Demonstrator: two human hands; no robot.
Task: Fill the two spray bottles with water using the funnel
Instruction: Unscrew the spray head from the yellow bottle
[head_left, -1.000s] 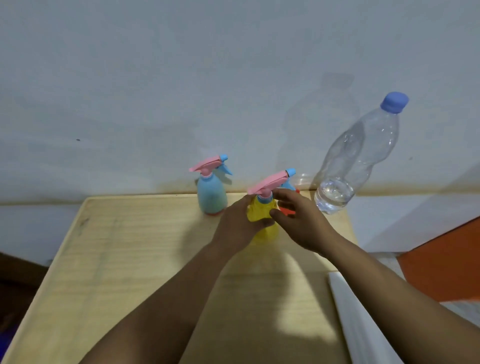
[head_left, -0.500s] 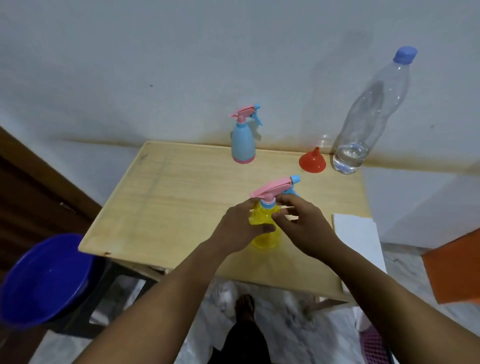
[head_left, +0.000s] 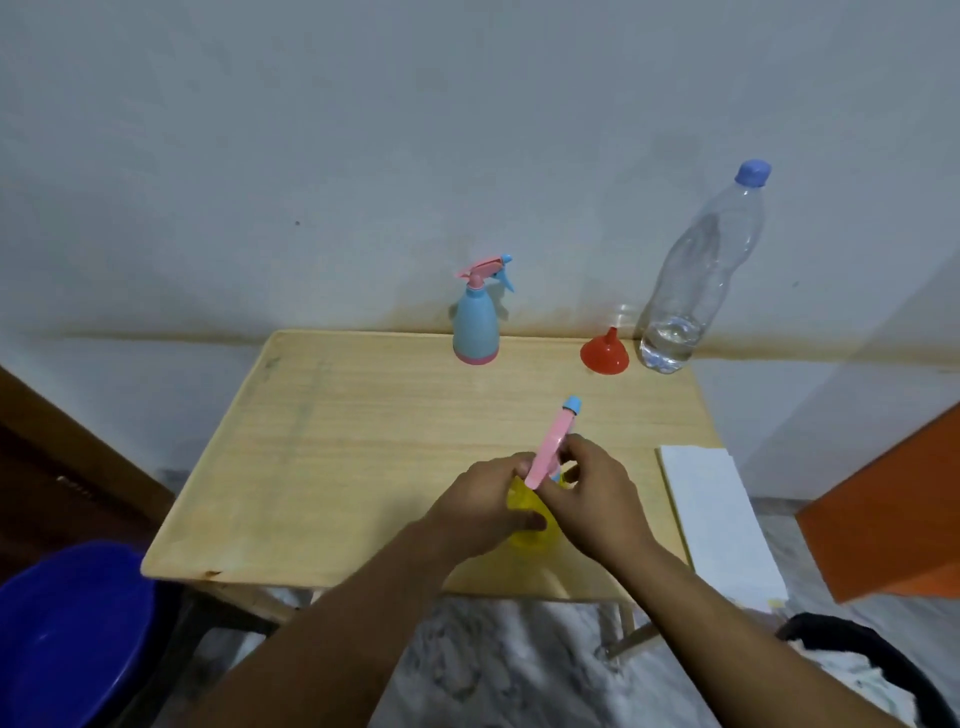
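Observation:
A yellow spray bottle (head_left: 524, 506) stands near the front edge of the wooden table (head_left: 337, 447). My left hand (head_left: 480, 506) grips its body. My right hand (head_left: 592, 499) is closed around the neck under its pink spray head (head_left: 551, 447), whose blue nozzle points away from me. A blue spray bottle (head_left: 475, 325) with a pink head stands at the table's back edge. To its right a red funnel (head_left: 604, 353) rests mouth-down. At the back right corner is a clear water bottle (head_left: 696, 280) with a blue cap and a little water in it.
A white board (head_left: 717, 519) lies off the table's right side, with an orange surface (head_left: 883, 509) beyond it. A blue basin (head_left: 67, 634) sits low on the left. A dark basket rim (head_left: 872, 654) shows at the lower right. The wall stands right behind the table.
The view has pulled back and tilted down over the table. The yellow bottle's pink spray head has turned from pointing right to pointing away from me, with both hands still on the bottle.

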